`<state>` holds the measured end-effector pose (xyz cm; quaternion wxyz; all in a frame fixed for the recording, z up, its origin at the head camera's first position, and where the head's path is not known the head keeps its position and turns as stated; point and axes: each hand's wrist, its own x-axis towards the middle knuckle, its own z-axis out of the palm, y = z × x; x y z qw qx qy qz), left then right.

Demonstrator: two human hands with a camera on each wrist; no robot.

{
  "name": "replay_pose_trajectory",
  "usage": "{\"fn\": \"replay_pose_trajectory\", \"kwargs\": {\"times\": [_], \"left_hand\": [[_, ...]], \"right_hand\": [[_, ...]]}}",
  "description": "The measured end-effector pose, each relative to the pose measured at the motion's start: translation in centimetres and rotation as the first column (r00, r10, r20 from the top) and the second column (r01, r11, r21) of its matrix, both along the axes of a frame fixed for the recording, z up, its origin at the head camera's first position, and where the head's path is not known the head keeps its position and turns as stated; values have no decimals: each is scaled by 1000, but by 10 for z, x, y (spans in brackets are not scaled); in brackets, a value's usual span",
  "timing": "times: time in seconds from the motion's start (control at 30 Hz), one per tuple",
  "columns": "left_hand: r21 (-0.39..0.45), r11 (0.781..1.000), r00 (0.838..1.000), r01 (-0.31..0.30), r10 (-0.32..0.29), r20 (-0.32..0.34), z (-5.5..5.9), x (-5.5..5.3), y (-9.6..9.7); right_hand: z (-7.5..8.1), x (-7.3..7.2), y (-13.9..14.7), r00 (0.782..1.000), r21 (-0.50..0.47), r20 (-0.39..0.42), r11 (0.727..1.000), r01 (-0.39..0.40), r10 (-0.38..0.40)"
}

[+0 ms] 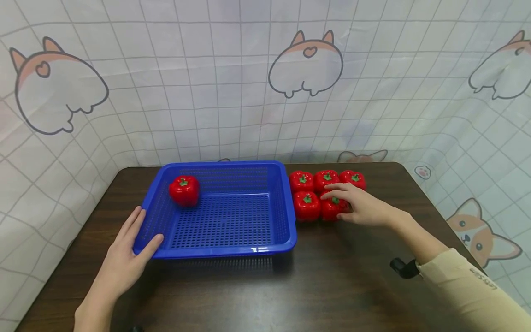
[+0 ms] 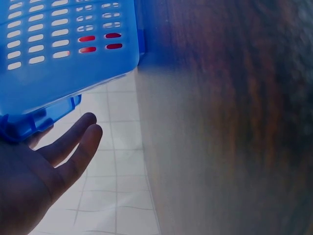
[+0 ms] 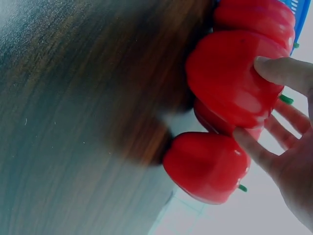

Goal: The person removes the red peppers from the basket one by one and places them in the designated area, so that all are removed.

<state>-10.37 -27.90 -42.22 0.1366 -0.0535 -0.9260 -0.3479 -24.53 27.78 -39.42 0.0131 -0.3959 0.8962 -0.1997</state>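
A blue plastic basket (image 1: 215, 252) with a perforated bottom stands on the table. Inside it, at the back left, sits a red bell pepper (image 1: 185, 193). My left hand (image 1: 118, 260) rests at the basket's front left corner, its fingers straight and the thumb spread along the rim. Right of the basket, my right hand (image 1: 367, 205) reaches over the front right bell pepper (image 1: 329, 211) of a cluster. The right wrist view shows the thumb against that pepper (image 3: 230, 73) and the other fingers spread beyond it, not curled round it.
Beside that pepper is another front pepper (image 1: 307, 207). Three more, a left (image 1: 301, 181), a middle (image 1: 326, 179) and a right one (image 1: 356, 179), form the row behind. The dark wooden table (image 1: 265, 295) meets a white gridded cloth (image 1: 240, 115) behind it.
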Motion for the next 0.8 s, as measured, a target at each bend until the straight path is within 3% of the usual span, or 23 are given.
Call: {"fn": "replay_pose_trajectory", "kwargs": {"times": [0.2, 0.37, 0.8], "left_hand": [[-2, 1000, 1000, -2, 2, 2, 1, 1, 1], [-10, 1000, 1000, -6, 6, 6, 1, 1, 1], [2, 1000, 1000, -10, 10, 0, 1, 2, 1]], "right_hand": [[7, -2, 1, 1000, -31, -19, 1000, 7, -8], [24, -6, -3, 1000, -33, -14, 999, -2, 2], [67, -26, -50, 983, 15, -40, 984, -178, 179]]}}
